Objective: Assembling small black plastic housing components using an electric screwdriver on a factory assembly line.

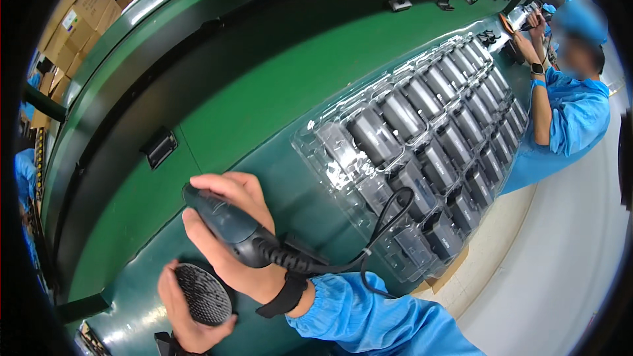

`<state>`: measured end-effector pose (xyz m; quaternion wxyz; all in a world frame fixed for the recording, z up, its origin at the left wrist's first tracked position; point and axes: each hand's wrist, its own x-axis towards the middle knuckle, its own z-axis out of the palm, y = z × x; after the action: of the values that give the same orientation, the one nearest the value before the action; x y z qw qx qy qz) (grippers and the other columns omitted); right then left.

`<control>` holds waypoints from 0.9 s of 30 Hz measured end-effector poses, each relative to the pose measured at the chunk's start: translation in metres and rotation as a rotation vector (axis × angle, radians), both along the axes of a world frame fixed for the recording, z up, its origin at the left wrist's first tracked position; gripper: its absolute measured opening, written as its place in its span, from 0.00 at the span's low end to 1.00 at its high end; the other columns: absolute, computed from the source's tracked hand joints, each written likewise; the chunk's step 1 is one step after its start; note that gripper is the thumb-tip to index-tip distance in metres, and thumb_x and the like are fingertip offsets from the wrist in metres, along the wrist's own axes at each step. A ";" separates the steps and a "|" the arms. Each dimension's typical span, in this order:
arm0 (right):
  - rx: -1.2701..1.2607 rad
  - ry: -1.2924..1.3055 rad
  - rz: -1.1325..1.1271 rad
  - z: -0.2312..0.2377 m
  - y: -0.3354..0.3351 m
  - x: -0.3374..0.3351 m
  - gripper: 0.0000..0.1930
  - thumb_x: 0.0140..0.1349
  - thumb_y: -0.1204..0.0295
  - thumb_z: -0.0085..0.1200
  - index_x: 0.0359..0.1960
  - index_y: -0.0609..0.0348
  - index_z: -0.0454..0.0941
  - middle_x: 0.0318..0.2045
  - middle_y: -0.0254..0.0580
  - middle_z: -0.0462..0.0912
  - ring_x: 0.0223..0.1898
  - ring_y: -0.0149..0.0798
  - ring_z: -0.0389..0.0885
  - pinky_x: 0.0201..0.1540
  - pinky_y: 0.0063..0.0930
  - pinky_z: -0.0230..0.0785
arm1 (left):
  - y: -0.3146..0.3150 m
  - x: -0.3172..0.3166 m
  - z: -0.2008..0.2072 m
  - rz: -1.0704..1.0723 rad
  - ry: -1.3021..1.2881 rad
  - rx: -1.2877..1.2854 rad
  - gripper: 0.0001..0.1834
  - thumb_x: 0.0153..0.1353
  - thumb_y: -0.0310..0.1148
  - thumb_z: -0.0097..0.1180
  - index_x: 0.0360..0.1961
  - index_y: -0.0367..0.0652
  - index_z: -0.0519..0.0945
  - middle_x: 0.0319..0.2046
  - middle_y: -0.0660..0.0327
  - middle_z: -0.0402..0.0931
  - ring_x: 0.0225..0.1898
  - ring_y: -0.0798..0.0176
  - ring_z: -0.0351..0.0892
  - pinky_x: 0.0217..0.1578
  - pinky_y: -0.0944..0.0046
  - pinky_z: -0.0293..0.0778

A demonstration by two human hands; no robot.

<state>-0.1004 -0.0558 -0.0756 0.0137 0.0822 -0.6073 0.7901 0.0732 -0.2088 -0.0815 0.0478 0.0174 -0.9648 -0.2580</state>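
Gripping a dark handheld tool (224, 217) with a rounded body, the right hand (224, 260) lay near the middle of the lower half of the head view. Its fingers were closed around the tool's body, leaving the narrow end poking out toward the upper left. A black cable (336, 267) ran from the tool's other end, rose in a loop over the near corner of the clear plastic tray (304, 148), and came back down to the blue sleeve (376, 313). A black strap (287, 296) circled the right wrist.

The left hand (191, 333), lower and further left, was partly open, curved around a round black piece (204, 293) with a studded face turned up; fingers sat at its left edge and the thumb at its lower right. Dark boxy devices (376, 135) filled rows of the tray, to the right of both hands. Beyond the hands ran a green belt (224, 138), bearing a small black device (159, 147). A co-worker (573, 112) in blue stood at the far right.
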 end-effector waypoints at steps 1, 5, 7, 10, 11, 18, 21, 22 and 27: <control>-0.011 -0.013 0.004 0.001 0.001 -0.001 0.19 0.60 0.79 0.64 0.54 0.59 0.78 0.49 0.45 0.74 0.51 0.38 0.76 0.52 0.30 0.73 | -0.004 0.001 0.000 0.051 -0.005 -0.061 0.70 0.38 0.51 0.75 0.77 0.30 0.49 0.70 0.36 0.59 0.70 0.35 0.61 0.69 0.43 0.57; 0.091 0.098 -0.019 0.001 0.005 -0.006 0.20 0.60 0.79 0.65 0.55 0.60 0.77 0.45 0.45 0.78 0.51 0.40 0.74 0.51 0.30 0.73 | -0.002 0.001 0.005 -0.020 -0.028 -0.059 0.71 0.40 0.57 0.77 0.77 0.29 0.49 0.70 0.36 0.58 0.70 0.35 0.60 0.69 0.43 0.57; 0.117 0.100 -0.004 0.001 0.008 -0.008 0.21 0.60 0.79 0.65 0.55 0.60 0.77 0.45 0.45 0.78 0.51 0.40 0.74 0.50 0.30 0.73 | 0.000 0.000 0.003 -0.011 -0.041 -0.033 0.71 0.41 0.57 0.76 0.77 0.29 0.49 0.70 0.35 0.58 0.70 0.35 0.60 0.69 0.43 0.57; 0.117 0.119 0.002 0.001 0.005 -0.008 0.21 0.59 0.81 0.65 0.55 0.62 0.77 0.44 0.43 0.79 0.51 0.41 0.74 0.50 0.31 0.72 | -0.005 0.000 0.003 0.031 -0.024 -0.123 0.70 0.42 0.56 0.75 0.76 0.28 0.49 0.69 0.35 0.59 0.69 0.33 0.61 0.69 0.43 0.57; 0.130 0.150 0.003 0.001 0.005 -0.008 0.21 0.58 0.81 0.64 0.55 0.62 0.77 0.43 0.42 0.80 0.51 0.42 0.73 0.51 0.32 0.71 | -0.001 0.002 0.004 -0.047 -0.021 -0.119 0.70 0.42 0.55 0.75 0.76 0.28 0.49 0.69 0.34 0.58 0.69 0.33 0.61 0.68 0.43 0.57; 0.159 0.246 -0.078 -0.004 0.001 -0.010 0.24 0.51 0.83 0.66 0.52 0.55 0.78 0.38 0.43 0.74 0.44 0.42 0.73 0.47 0.31 0.71 | 0.008 0.005 0.003 0.097 -0.011 -0.075 0.69 0.41 0.52 0.75 0.76 0.28 0.49 0.67 0.28 0.58 0.67 0.29 0.62 0.65 0.36 0.58; 0.180 0.207 -0.071 -0.005 0.002 -0.007 0.25 0.50 0.83 0.66 0.52 0.55 0.78 0.39 0.42 0.75 0.45 0.42 0.73 0.48 0.31 0.70 | 0.026 0.008 0.001 -0.229 0.027 -0.064 0.70 0.40 0.54 0.76 0.76 0.29 0.50 0.67 0.27 0.58 0.66 0.26 0.64 0.63 0.34 0.61; 0.184 0.210 -0.068 -0.006 0.003 -0.008 0.25 0.50 0.83 0.66 0.52 0.55 0.78 0.39 0.42 0.75 0.45 0.42 0.73 0.48 0.31 0.70 | 0.033 -0.003 0.011 -0.267 0.028 -0.006 0.53 0.57 0.51 0.70 0.72 0.29 0.59 0.66 0.28 0.62 0.65 0.23 0.65 0.64 0.32 0.62; 0.237 0.273 -0.017 -0.005 0.008 -0.011 0.22 0.57 0.83 0.64 0.55 0.61 0.76 0.42 0.40 0.79 0.49 0.43 0.69 0.51 0.34 0.68 | 0.026 -0.005 0.014 -0.091 0.040 -0.152 0.59 0.47 0.49 0.77 0.72 0.29 0.59 0.64 0.29 0.65 0.62 0.25 0.69 0.61 0.35 0.66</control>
<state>-0.1118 -0.0474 -0.0802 0.0932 0.1847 -0.6892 0.6944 0.0680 -0.1829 -0.0673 0.0564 -0.0354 -0.9803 -0.1860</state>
